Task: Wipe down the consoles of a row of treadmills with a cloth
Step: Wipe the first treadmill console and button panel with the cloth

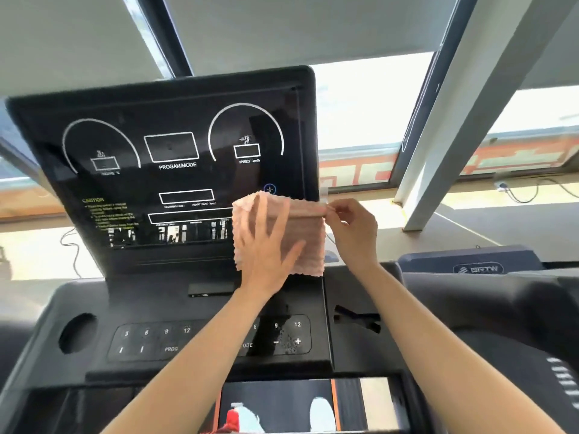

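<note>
A pink cloth (pixel 308 236) lies flat against the lower right of the black treadmill console screen (pixel 175 170). My left hand (pixel 269 245) presses on the cloth with its fingers spread. My right hand (pixel 354 230) pinches the cloth's upper right corner at the screen's right edge. Below the screen, a button panel (pixel 166 339) carries numbers and PROG and MODE keys, partly hidden by my left forearm.
A round cup holder (pixel 76 333) sits at the console's left. Another treadmill's console (pixel 470 264) stands to the right. Windows with grey blinds and a white slanted pillar (pixel 438 136) rise behind. The belt and my shoes (pixel 322 415) show at the bottom.
</note>
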### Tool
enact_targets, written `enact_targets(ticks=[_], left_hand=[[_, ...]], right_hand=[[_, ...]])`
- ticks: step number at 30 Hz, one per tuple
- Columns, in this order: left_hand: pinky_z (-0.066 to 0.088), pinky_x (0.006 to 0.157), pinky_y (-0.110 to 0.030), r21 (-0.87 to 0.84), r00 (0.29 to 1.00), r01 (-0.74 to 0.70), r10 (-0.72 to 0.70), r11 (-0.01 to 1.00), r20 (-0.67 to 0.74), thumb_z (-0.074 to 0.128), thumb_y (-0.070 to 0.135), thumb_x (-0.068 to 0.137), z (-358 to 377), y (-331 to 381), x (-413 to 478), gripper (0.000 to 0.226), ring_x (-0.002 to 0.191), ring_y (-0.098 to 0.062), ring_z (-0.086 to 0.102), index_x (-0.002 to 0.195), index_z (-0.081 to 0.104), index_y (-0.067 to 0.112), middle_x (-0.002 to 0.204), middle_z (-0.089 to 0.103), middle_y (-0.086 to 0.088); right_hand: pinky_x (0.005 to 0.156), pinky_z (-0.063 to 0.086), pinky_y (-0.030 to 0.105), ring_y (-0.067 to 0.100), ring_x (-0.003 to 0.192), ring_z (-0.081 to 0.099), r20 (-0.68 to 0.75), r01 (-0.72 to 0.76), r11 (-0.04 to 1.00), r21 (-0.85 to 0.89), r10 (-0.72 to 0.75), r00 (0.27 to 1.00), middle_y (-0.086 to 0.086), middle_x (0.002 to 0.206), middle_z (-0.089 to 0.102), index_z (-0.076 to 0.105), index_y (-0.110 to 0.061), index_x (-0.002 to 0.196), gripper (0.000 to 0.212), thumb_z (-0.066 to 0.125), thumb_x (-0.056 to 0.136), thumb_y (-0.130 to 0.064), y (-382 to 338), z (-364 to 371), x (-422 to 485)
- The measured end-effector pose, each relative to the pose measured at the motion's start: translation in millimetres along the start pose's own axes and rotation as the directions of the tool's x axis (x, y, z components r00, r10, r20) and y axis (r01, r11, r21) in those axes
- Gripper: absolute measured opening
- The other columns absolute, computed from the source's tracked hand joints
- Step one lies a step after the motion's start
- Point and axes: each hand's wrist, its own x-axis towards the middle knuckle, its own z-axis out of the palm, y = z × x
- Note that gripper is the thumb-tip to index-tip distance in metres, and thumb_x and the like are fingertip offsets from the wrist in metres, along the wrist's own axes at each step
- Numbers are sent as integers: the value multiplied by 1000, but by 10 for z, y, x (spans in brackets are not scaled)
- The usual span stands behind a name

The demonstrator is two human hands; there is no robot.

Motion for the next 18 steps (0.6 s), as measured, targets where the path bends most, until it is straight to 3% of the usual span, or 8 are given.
enact_targets(ticks=[2, 4, 9, 14, 18], left_hand=[[5, 121, -68, 199, 999, -21, 15, 980, 32, 49, 72, 91, 57, 21, 110, 85, 154, -46, -6, 162, 14, 39, 172, -8, -6], [-1, 118, -70, 278, 999, -12, 2, 961, 36, 44, 83, 86, 100, 30, 239, 92, 152, -54, -5, 161, 11, 41, 171, -5, -9], [1, 118, -72, 345, 1000, -2, 1, 939, 3, 35, 91, 82, 193, 46, 326, 98, 150, -58, 8, 161, 16, 36, 168, 2, -19], [4, 118, -72, 372, 997, -25, 48, 928, -53, 34, 88, 86, 214, 22, 415, 96, 150, -53, 7, 162, 13, 33, 166, 5, -25], [11, 118, -71, 387, 978, -112, 170, 915, -120, 30, 83, 92, 80, -63, 686, 87, 151, -50, 12, 162, 4, 38, 166, 11, -23]], right_hand=[[72, 50, 10, 9, 82, 69, 19, -11, 1000, -10, 11, 1000, -7, 85, 72, 71, -16, 93, 4, 69, 92, -19, 74, 12, 18], [74, 50, 9, 5, 83, 68, 47, -9, 1000, -12, 10, 999, -9, 87, 72, 71, -16, 97, 7, 69, 94, -21, 143, 13, 34], [75, 47, 3, -10, 88, 64, 102, -15, 999, 32, 12, 995, -21, 93, 69, 70, -21, 106, 10, 68, 96, -20, 213, 3, 63], [83, 48, 4, -12, 109, 59, 302, -44, 989, 140, 0, 953, -29, 131, 57, 53, -34, 144, 44, 61, 100, -33, 105, 3, 200], [91, 48, 9, -17, 110, 58, 357, -48, 991, 121, 2, 934, -37, 128, 55, 50, -48, 140, 40, 57, 102, -38, 46, -34, 250]])
